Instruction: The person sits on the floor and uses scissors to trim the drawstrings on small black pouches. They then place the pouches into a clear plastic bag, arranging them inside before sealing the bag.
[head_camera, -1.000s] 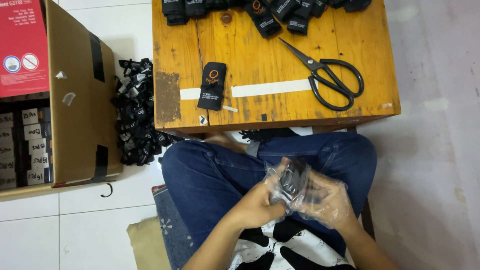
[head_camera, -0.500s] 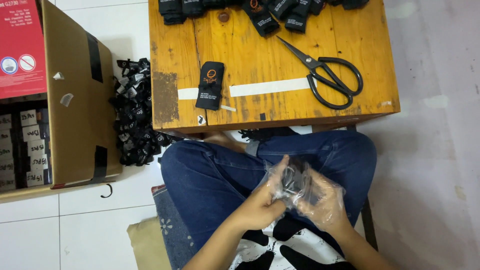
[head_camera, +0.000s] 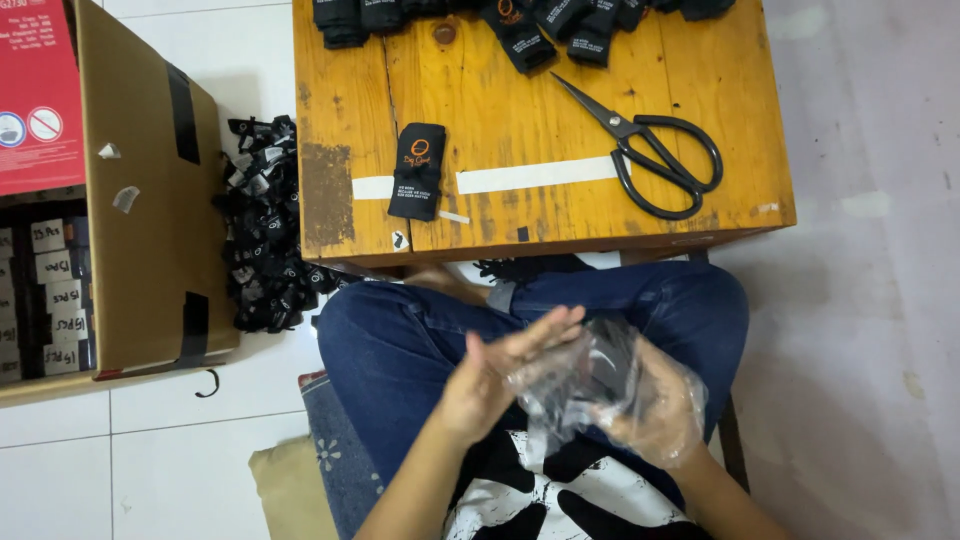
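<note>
Over my lap, my right hand is inside a clear plastic bag and grips a small black item through it. My left hand is flat against the bag's left side, fingers stretched out. The black item is blurred and mostly hidden by the plastic. On the wooden table ahead lies one flat black packet with orange print.
Black scissors lie on the table's right part. Several black packets line its far edge. A heap of black pieces sits on the floor beside an open cardboard box at left. A cushion lies under me.
My left hand has opened out and slid flat along the bag. The bag has spread wider over my right hand.
</note>
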